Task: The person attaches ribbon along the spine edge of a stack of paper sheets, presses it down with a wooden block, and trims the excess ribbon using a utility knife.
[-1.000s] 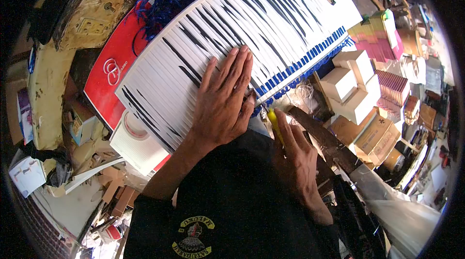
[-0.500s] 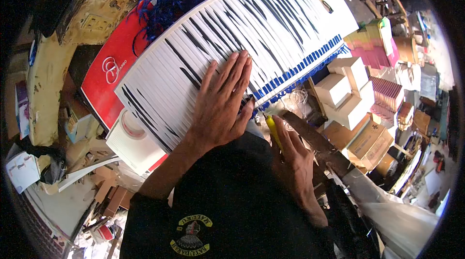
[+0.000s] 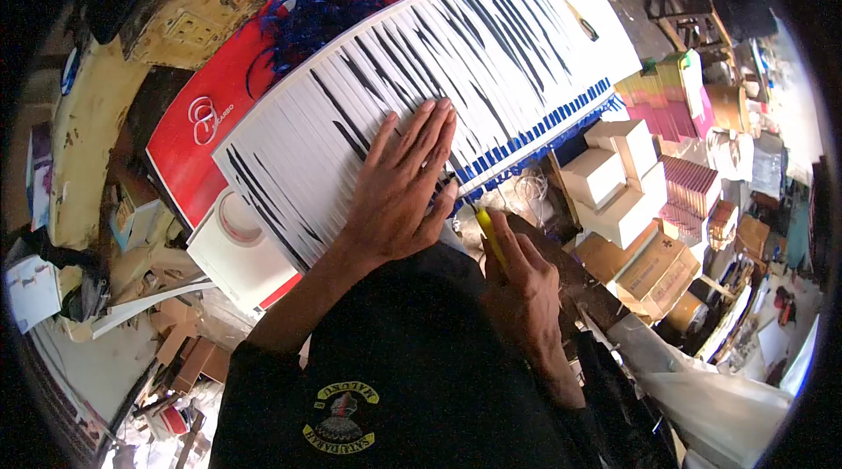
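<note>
My left hand [image 3: 408, 180] lies flat on a row of narrow white strips [image 3: 289, 153], its fingers stretched out and thumb near the front edge. Dark gaps show between many strips. Blue ends [image 3: 526, 138] line the edge on the right, with blue scraps hanging below. My right hand [image 3: 524, 280] is closed round a yellow utility knife [image 3: 489, 237], just off that edge. The knife's thin tip points at the strips beside my left thumb; whether it touches them I cannot tell.
A red board [image 3: 189, 145] lies under the strips, with a tangle of blue shreds [image 3: 320, 20] behind. A roll of tape [image 3: 241, 216] rests at the left. White boxes [image 3: 596, 175] and a brown carton [image 3: 658, 272] stand to the right.
The view has shifted slightly, so the strips sit a little lower in the picture. My left hand stays on the strips, and my right hand with the utility knife stays at the edge.
</note>
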A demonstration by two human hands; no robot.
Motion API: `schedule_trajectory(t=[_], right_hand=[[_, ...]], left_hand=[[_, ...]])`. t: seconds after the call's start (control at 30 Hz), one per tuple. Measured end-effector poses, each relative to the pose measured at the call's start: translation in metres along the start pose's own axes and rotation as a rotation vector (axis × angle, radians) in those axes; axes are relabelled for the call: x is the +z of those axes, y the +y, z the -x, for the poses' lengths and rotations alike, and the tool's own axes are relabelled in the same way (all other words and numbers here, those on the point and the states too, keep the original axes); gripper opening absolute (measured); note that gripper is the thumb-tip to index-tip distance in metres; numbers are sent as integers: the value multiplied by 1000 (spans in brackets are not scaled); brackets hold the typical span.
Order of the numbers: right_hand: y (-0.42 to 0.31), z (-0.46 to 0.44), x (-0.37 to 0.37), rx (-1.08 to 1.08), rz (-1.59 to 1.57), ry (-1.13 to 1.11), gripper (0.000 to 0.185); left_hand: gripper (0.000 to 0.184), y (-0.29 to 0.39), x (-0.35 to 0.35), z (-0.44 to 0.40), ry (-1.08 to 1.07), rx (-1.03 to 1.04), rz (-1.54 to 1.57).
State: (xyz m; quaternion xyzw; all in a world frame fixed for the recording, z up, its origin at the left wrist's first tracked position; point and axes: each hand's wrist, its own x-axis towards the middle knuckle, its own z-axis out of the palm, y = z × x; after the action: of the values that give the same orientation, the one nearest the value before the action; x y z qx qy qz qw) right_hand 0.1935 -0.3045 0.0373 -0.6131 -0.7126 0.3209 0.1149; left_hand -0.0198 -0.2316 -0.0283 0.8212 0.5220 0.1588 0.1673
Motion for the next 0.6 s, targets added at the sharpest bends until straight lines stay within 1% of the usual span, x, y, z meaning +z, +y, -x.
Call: schedule_trajectory(t=[0.03,0.1,0.23,0.3,0.43,0.53,0.57,0.6], right_hand=[[-1,-1,1,-9,-2,-4,78],[-5,1,5,13,-9,66,58],[-3,4,8,29,50,55,58],[6,6,14,-43,101,61,84],[-3,4,12,-8,126,57,84],[-7,6,7,-9,105,61,82],[-5,8,8,2,132,51,82],[-2,9,9,8,160,39,82]], left_hand=[[73,0,1,0,2,1,-3],[72,0,-2,1,15,-1,12],[72,1,-1,1,30,13,19],[72,2,-2,1,31,10,15],[70,1,2,1,31,14,-7],[63,0,2,1,26,-2,-30],[63,-1,6,1,30,4,-29],[62,-3,10,2,90,-26,-21]])
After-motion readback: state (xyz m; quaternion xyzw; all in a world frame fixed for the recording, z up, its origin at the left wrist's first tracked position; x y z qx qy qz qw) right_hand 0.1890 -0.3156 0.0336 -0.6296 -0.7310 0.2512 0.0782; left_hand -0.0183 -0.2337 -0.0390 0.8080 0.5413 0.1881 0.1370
